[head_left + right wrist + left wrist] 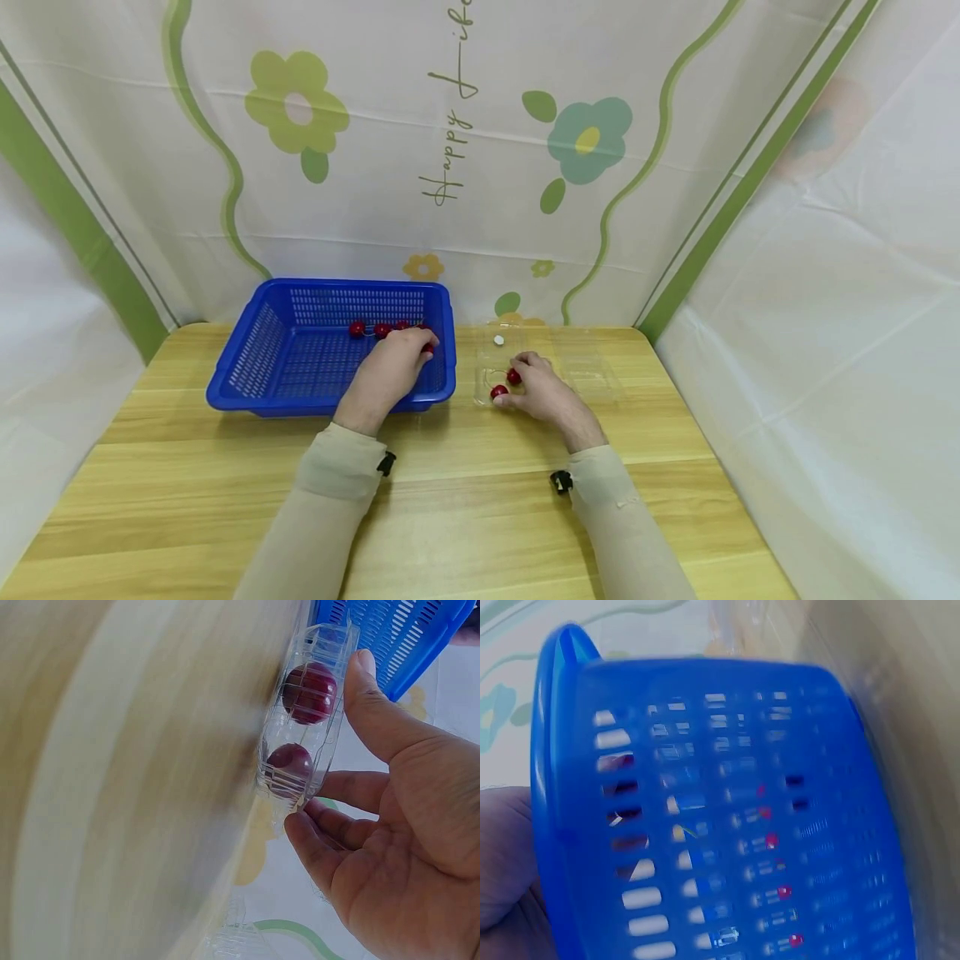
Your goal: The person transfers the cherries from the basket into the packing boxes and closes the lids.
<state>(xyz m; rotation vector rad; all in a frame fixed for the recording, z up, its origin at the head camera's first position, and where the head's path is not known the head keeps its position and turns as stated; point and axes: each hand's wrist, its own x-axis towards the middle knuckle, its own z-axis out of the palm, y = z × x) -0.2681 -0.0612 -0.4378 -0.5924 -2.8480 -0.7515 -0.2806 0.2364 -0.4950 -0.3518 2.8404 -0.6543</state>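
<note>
The left hand reaches into the right end of a blue plastic basket. Its thumb and fingers pinch a red cherry, partly hidden by the fingers. Several more cherries lie along the basket's far side. In the left wrist view, the slotted basket wall hides most of that hand. My right hand is at a clear plastic box, thumb and fingers spread along its edge. Two cherries, one beside the other, sit inside the box.
The box's clear lid lies to the right on the wooden table. A small white round spot shows on clear plastic behind the two cherries. A patterned cloth rises behind the table, with white cloth at both sides.
</note>
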